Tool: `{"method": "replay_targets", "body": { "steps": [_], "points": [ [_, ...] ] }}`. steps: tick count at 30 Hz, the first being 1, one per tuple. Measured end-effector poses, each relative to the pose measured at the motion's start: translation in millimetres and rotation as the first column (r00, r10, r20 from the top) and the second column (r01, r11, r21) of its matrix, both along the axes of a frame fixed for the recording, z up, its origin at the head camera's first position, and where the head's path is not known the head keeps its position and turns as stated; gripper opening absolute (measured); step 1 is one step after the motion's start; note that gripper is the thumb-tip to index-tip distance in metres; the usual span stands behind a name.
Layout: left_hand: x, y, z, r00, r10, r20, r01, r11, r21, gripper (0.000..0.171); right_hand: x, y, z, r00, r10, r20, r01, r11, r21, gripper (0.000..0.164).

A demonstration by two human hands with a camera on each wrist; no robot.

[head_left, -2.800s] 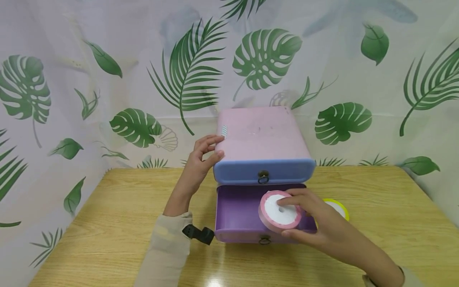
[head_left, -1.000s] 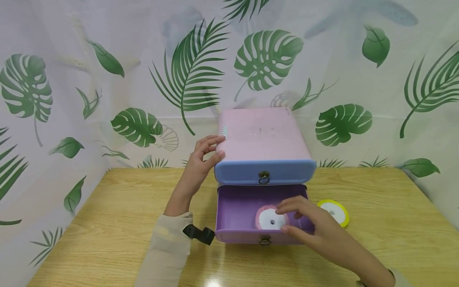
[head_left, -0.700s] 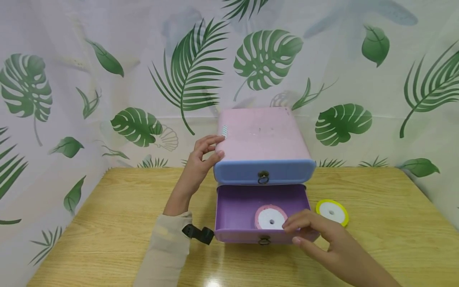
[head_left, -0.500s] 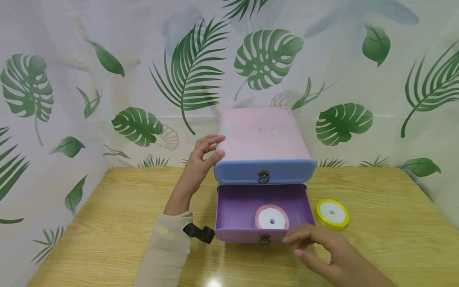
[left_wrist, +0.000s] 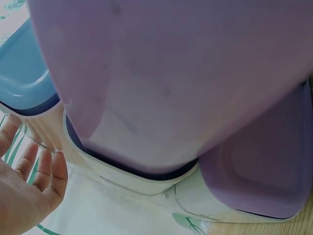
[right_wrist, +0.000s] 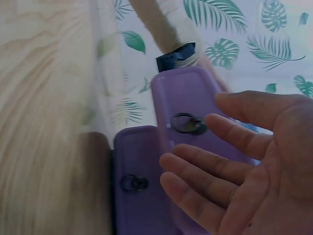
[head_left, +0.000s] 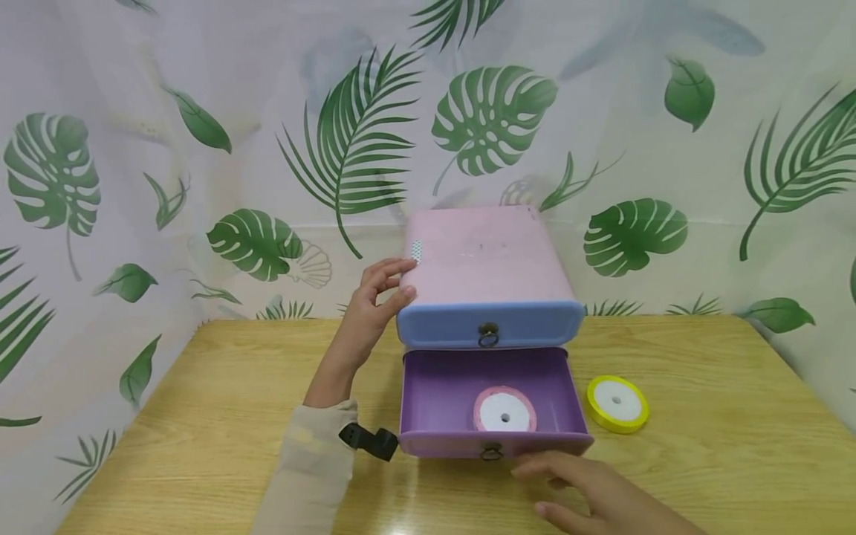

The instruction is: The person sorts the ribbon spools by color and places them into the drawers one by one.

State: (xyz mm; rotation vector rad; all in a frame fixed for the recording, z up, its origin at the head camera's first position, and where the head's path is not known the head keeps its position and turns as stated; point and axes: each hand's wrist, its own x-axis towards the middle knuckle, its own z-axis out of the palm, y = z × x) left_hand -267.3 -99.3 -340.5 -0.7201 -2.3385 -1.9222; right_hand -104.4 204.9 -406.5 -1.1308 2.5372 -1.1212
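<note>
A small drawer cabinet [head_left: 491,260] with a pink top and blue upper drawer front stands at the back of the table. Its purple drawer [head_left: 435,386] is pulled out, and inside lies a pink ribbon spool [head_left: 491,409] with a white face. My left hand [head_left: 364,312] rests its fingers and thumb against the cabinet's left top edge. Just in front of the purple drawer is my right hand [head_left: 595,494], holding nothing. Its loosely bent fingers are close to the drawer front and its metal ring pull [right_wrist: 183,123], palm showing in the right wrist view.
A yellow ribbon spool [head_left: 605,394] lies flat on the wooden table [head_left: 221,416], right of the open drawer. In the right wrist view, another purple drawer front [right_wrist: 139,205] with a ring pull sits beneath the pulled-out one. A leaf-print cloth [head_left: 267,148] hangs behind.
My right hand has lowered the pink ribbon spool into the purple drawer, let go of it, and drawn back toward me past the drawer front. My left hand has stayed at the cabinet's edge.
</note>
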Motion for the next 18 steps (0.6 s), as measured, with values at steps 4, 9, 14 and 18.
{"method": "replay_targets", "body": {
  "steps": [4, 9, 14, 18],
  "points": [
    [0.2, -1, -0.3, 1.000, -0.003, -0.006, 0.003, 1.000, 0.006, 0.044, -5.0, -6, -6.5, 0.997, 0.048, 0.061, -0.046, 0.998, -0.033, 0.033],
    [0.7, 0, -0.1, 1.000, -0.016, -0.006, 0.016, 1.000, 0.016, 0.044, -6.0, -13, -14.2, 0.994, 0.095, -0.057, -0.098, 0.993, -0.062, 0.032],
    [0.8, 1, -0.3, 1.000, -0.017, -0.009, 0.017, 1.000, 0.019, 0.045, -5.5, -18, -17.0, 0.986, 0.105, -0.132, -0.115, 0.991, -0.074, 0.035],
    [0.8, 0, -1.4, 1.000, -0.001, -0.009, 0.001, 1.000, 0.016, 0.046, -5.7, -23, -15.5, 0.980, 0.113, -0.166, -0.128, 0.988, -0.083, 0.037]
  ]
}}
